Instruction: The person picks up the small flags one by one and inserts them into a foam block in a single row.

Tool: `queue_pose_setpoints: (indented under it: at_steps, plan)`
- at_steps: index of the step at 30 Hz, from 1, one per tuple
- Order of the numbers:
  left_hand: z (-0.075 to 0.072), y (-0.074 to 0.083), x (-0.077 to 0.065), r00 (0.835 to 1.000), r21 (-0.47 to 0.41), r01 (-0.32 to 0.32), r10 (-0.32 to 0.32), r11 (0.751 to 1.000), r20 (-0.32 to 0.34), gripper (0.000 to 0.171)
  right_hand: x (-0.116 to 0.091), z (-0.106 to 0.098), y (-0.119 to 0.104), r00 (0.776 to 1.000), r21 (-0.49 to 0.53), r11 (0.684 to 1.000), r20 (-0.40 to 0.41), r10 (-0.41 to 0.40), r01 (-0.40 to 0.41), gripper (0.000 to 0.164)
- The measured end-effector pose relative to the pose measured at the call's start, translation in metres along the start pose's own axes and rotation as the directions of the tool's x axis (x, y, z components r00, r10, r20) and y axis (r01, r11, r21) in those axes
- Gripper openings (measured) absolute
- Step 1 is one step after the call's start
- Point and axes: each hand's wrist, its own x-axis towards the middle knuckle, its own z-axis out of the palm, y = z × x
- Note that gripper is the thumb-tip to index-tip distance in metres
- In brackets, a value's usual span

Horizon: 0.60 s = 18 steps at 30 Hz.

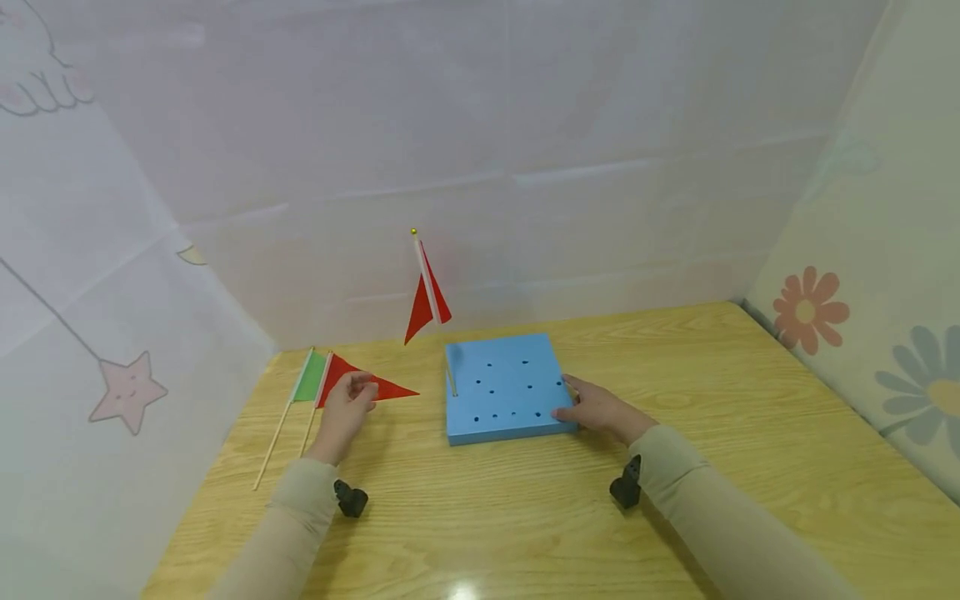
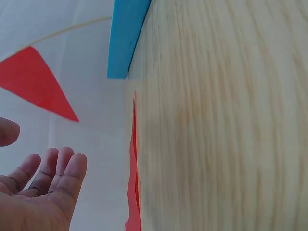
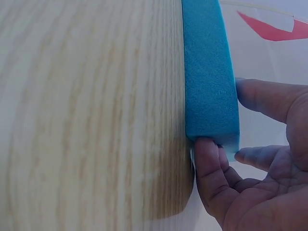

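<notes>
A blue foam block (image 1: 506, 362) with several small holes in its top lies flat on the table. My right hand (image 1: 600, 408) grips its right edge, thumb on top and fingers against the side in the right wrist view. A red pennant flag (image 1: 422, 304) stands tilted in a hole near the block's left edge. My left hand (image 1: 347, 417) hovers over a second red pennant flag (image 1: 386, 388) lying on the table. Its fingers (image 2: 72, 180) are loosely bent and hold nothing. Left of that lies a green flag (image 1: 309, 379) on a wooden stick.
The wooden table (image 1: 495, 517) runs back to a pale cloth (image 1: 600, 167) hung behind it. Another cloth printed with flowers (image 1: 806, 311) hangs at the right side, and one with a pink star (image 1: 129, 392) at the left.
</notes>
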Motion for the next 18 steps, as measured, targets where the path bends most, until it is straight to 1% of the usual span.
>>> queue_pose_setpoints:
  at_steps: [4,6,11,18]
  plan:
    - [-0.017,-0.006,-0.004,1.0,0.055,0.011,-0.01,0.998,-0.027,0.039,0.001,0.0,0.0,1.0,-0.005,1.0,0.001,0.001,-0.001,0.084]
    - [-0.026,-0.008,-0.007,0.999,0.064,0.02,-0.017,0.998,-0.039,0.039,0.001,0.0,0.0,1.0,-0.007,1.0,0.002,0.001,-0.001,0.083]
    - [-0.042,-0.011,-0.012,0.997,0.036,0.05,-0.048,0.998,-0.056,0.042,0.002,-0.001,0.001,1.0,-0.019,1.0,0.001,0.007,-0.007,0.084]
    - [-0.057,-0.015,-0.017,0.992,0.002,0.107,-0.107,0.994,-0.061,0.046,0.003,0.0,0.003,1.0,-0.011,1.0,0.005,0.012,-0.012,0.085]
